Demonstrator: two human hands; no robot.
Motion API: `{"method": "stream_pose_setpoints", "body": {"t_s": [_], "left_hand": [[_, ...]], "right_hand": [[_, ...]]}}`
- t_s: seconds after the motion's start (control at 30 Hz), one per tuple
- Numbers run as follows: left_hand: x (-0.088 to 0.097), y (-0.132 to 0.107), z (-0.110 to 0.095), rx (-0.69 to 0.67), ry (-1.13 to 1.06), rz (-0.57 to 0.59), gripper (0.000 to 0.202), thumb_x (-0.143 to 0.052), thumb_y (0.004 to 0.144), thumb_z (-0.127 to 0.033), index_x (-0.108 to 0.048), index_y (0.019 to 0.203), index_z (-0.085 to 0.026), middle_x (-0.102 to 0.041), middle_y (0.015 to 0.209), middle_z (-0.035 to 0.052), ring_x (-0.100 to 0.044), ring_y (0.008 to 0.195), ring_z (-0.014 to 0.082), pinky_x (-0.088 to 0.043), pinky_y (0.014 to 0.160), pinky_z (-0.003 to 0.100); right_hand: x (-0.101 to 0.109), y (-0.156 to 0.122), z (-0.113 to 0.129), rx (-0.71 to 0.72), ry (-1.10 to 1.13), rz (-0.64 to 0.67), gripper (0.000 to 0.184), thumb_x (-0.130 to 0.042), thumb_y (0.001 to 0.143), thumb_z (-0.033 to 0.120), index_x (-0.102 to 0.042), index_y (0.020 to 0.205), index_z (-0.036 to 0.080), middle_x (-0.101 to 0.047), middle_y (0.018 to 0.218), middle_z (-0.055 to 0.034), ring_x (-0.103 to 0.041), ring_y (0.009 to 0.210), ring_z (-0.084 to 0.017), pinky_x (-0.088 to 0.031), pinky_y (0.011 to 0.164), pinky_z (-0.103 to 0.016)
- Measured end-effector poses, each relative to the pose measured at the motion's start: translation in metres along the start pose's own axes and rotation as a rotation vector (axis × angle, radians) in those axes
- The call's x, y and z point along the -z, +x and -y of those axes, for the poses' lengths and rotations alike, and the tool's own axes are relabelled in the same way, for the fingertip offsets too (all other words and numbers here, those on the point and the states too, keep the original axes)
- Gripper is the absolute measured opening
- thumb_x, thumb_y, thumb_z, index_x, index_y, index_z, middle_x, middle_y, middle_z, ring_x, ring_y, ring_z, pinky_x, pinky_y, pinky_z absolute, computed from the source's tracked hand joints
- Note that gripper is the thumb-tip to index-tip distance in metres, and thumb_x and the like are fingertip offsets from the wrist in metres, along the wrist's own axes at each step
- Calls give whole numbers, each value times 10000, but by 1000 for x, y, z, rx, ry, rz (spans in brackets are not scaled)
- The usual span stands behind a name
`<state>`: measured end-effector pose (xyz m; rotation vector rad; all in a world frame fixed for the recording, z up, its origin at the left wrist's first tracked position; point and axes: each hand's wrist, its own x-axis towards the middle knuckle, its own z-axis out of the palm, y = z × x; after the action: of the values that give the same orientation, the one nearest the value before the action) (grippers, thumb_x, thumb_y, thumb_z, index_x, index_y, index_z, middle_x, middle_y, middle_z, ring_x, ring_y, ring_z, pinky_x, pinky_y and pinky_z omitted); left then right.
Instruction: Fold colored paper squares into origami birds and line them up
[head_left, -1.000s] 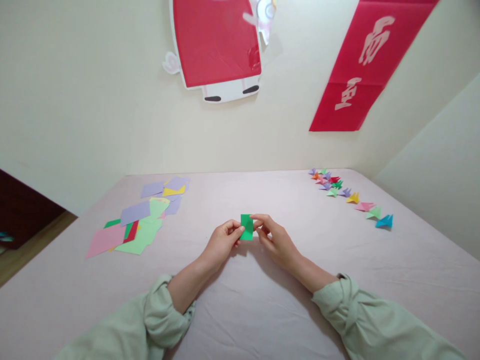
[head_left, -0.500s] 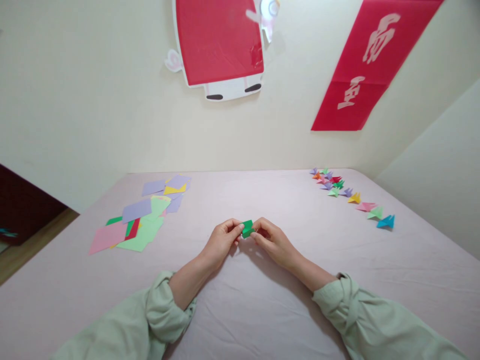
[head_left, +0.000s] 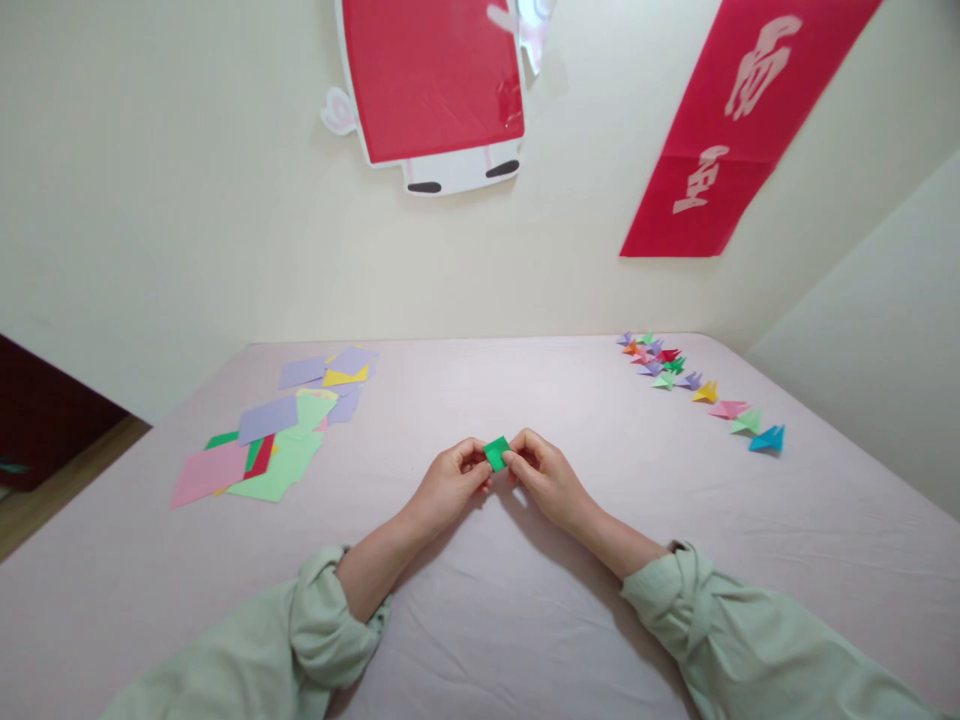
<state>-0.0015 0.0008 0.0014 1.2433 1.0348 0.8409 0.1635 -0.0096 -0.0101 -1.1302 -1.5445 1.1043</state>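
A small green folded paper (head_left: 496, 453) is held up between my two hands, in the middle of the head view, a little above the table. My left hand (head_left: 452, 483) pinches its left edge between thumb and fingers. On the opposite side my right hand (head_left: 550, 480) grips the right edge, its thumb lying over the near face. The paper looks like a small tilted square; its back and the fingertips behind it are hidden.
Loose coloured paper sheets (head_left: 279, 470) overlap on the left of the pale cloth-covered table (head_left: 480, 620). Several folded paper figures (head_left: 705, 392) form a slanting line on the right. A wall (head_left: 480, 260) with red decorations (head_left: 435, 80) rises behind the table.
The green paper has gone from a partly opened shape with a visible crease to a flat small square. Both hands stay in nearly the same place; the camera view has shifted slightly.
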Motion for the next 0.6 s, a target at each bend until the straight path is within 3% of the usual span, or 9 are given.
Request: {"method": "stream_pose_setpoints", "body": {"t_s": [0.23, 0.6], "left_hand": [[0, 0, 0, -31, 28, 27, 153, -632, 703, -246, -507, 759, -176, -530, 620, -47, -499, 559, 90, -404, 536, 210], [-2, -1, 7, -103, 127, 44, 77, -569, 754, -238, -533, 749, -170, -542, 620, -34, -504, 577, 106, -389, 558, 219]], "right_hand": [[0, -3, 0, 42, -55, 2, 182, -502, 892, 340, -484, 773, 203, -509, 663, 36, -495, 609, -128, -387, 603, -265], [-1, -2, 0, -15, -92, -46, 208, -488, 902, 358, -459, 757, 211, -497, 624, 43, -479, 568, -126, -373, 564, -259]]}}
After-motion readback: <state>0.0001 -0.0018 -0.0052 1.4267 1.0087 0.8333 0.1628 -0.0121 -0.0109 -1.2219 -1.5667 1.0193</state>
